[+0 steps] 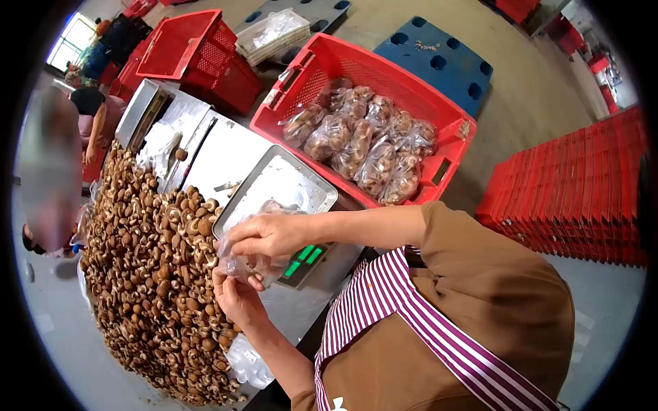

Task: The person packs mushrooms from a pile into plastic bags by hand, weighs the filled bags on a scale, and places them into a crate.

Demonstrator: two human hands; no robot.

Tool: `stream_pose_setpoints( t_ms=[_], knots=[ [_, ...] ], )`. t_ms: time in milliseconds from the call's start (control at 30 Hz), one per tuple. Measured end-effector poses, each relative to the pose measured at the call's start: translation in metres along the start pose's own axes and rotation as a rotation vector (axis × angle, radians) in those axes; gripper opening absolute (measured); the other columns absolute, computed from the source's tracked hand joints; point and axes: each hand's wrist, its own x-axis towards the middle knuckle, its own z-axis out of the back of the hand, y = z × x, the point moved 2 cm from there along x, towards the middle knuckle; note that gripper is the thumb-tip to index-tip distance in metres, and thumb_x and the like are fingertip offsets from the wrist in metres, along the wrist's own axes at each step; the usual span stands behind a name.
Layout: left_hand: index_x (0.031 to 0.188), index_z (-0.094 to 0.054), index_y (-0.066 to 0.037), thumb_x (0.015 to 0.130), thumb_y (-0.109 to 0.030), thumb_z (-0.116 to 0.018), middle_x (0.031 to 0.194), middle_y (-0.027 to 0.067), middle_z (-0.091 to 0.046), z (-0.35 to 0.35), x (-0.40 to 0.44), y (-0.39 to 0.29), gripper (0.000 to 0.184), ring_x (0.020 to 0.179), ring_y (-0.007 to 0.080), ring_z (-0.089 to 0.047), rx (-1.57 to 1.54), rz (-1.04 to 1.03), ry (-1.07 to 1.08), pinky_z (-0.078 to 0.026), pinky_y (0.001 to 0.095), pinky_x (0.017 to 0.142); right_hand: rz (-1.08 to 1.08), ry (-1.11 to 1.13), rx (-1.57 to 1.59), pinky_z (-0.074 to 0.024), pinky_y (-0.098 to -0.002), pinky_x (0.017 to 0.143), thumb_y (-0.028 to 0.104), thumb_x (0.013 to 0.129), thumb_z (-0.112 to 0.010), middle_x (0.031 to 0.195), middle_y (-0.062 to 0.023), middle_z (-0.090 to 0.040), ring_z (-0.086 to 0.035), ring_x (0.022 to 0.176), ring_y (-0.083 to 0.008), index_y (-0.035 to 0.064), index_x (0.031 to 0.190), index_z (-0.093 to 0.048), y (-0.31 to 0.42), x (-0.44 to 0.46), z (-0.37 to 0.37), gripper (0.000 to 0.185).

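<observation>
Between my two hands is a clear plastic bag [236, 266] with mushrooms in it, close to the near edge of the scale's metal tray [284, 179]. My right hand [269, 234] is closed on the bag from above, its fingers bent around the plastic. Just below, my left hand [238, 296] pinches the bag's lower side. Part of the bag is hidden behind my right hand and wrist. The scale's green lit display [302, 262] shows under my right forearm.
A large heap of brown mushrooms [154, 274] covers the table's left side. A red crate [452, 147] holds several bagged portions of mushrooms. Loose plastic bags [248, 363] lie near my left forearm. Stacked red crates [569, 192] stand right; another person [99, 113] is at far left.
</observation>
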Motion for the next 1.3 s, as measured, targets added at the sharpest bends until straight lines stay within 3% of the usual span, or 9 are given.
stream_pose_setpoints(
  t_ms=[200, 267, 433, 567, 733, 800, 900, 1067, 1300],
  knots=[
    [0.103, -0.054, 0.000, 0.091, -0.004, -0.049, 0.086, 0.0126, -0.063, -0.020, -0.013, -0.007, 0.014, 0.057, 0.0200, -0.060, 0.056, 0.202, 0.210, -0.056, 0.0352, 0.065, 0.025, 0.009, -0.039, -0.0542, -0.0347, 0.070, 0.034, 0.099, -0.058, 0.092, -0.0088, -0.069, -0.065, 0.084, -0.0187, 0.0010, 0.115, -0.066, -0.005, 0.004, 0.001, 0.038],
    [0.102, -0.056, 0.000, 0.091, -0.003, -0.049, 0.092, 0.0104, -0.061, 0.012, 0.005, -0.003, 0.013, 0.078, 0.0202, -0.063, 0.175, -0.047, 0.126, -0.056, 0.0356, 0.075, 0.462, -0.153, -0.824, -0.0496, -0.0395, 0.074, 0.035, 0.092, -0.065, 0.087, -0.0101, -0.067, -0.061, 0.084, -0.0251, 0.0026, 0.099, -0.068, -0.011, 0.011, 0.013, 0.033],
    [0.114, -0.057, 0.000, 0.092, -0.003, -0.058, 0.100, 0.0046, -0.058, 0.056, 0.041, 0.029, 0.022, 0.091, 0.0124, -0.057, 0.469, 0.069, 0.038, -0.050, 0.0294, 0.083, 0.312, -0.173, -1.086, -0.0448, -0.0424, 0.078, 0.033, 0.081, -0.072, 0.078, -0.0092, -0.062, -0.060, 0.082, -0.0301, 0.0055, 0.077, -0.063, -0.037, -0.003, 0.033, 0.029],
    [0.095, -0.063, 0.003, 0.089, -0.006, -0.060, 0.086, 0.0182, -0.061, 0.064, 0.063, 0.051, 0.012, 0.079, 0.0379, -0.060, 1.357, -0.288, 0.076, -0.048, 0.0429, 0.073, 0.356, -0.057, -1.211, -0.0448, -0.0433, 0.079, 0.021, 0.082, -0.069, 0.087, -0.0076, -0.063, -0.058, 0.089, -0.0278, 0.0052, 0.084, -0.062, -0.064, -0.014, 0.031, 0.018],
    [0.078, -0.057, -0.007, 0.098, -0.016, -0.052, 0.066, -0.0004, -0.054, 0.100, 0.101, 0.054, 0.023, 0.061, 0.0131, -0.053, 0.337, 0.292, -0.244, -0.043, 0.0338, 0.058, 0.653, 0.019, -1.108, -0.0458, -0.0432, 0.091, 0.011, 0.083, -0.067, 0.101, -0.0100, -0.064, -0.057, 0.108, -0.0306, 0.0027, 0.085, -0.063, -0.082, -0.038, 0.012, 0.010],
    [0.078, -0.053, -0.010, 0.099, -0.019, -0.046, 0.068, 0.0007, -0.051, 0.090, 0.099, 0.056, 0.024, 0.066, 0.0169, -0.050, -0.034, 0.343, -0.334, -0.044, 0.0349, 0.070, 0.526, -0.034, -0.962, -0.0464, -0.0402, 0.092, 0.010, 0.087, -0.066, 0.105, -0.0108, -0.066, -0.058, 0.111, -0.0294, 0.0023, 0.093, -0.066, -0.062, -0.033, 0.026, 0.010],
    [0.073, -0.047, -0.010, 0.098, -0.021, -0.045, 0.069, 0.0029, -0.051, 0.070, 0.078, 0.043, 0.027, 0.067, 0.0179, -0.050, -0.395, 0.225, -0.169, -0.044, 0.0351, 0.076, 0.072, -0.120, 0.024, -0.0481, -0.0288, 0.086, 0.014, 0.101, -0.054, 0.099, -0.0041, -0.068, -0.061, 0.101, -0.0122, 0.0005, 0.105, -0.068, -0.057, -0.023, 0.030, 0.020],
    [0.101, -0.066, 0.004, 0.092, -0.017, -0.052, 0.091, 0.0113, -0.068, 0.001, 0.019, 0.010, 0.027, 0.082, 0.0186, -0.064, 0.388, 0.093, 0.119, -0.051, 0.0336, 0.078, 0.046, -0.195, 0.153, -0.0498, -0.0260, 0.074, 0.018, 0.100, -0.056, 0.084, -0.0033, -0.068, -0.062, 0.078, -0.0092, -0.0013, 0.102, -0.068, -0.050, 0.009, 0.018, 0.022],
    [0.099, -0.066, -0.003, 0.091, -0.022, -0.061, 0.091, 0.0058, -0.066, 0.038, 0.041, 0.024, 0.021, 0.085, 0.0168, -0.062, 0.029, 0.265, 0.088, -0.048, 0.0320, 0.084, 0.024, -0.132, -0.300, -0.0472, -0.0279, 0.068, 0.023, 0.098, -0.059, 0.079, -0.0038, -0.065, -0.059, 0.073, -0.0109, 0.0009, 0.096, -0.069, -0.068, 0.010, 0.039, 0.025]
  ],
)
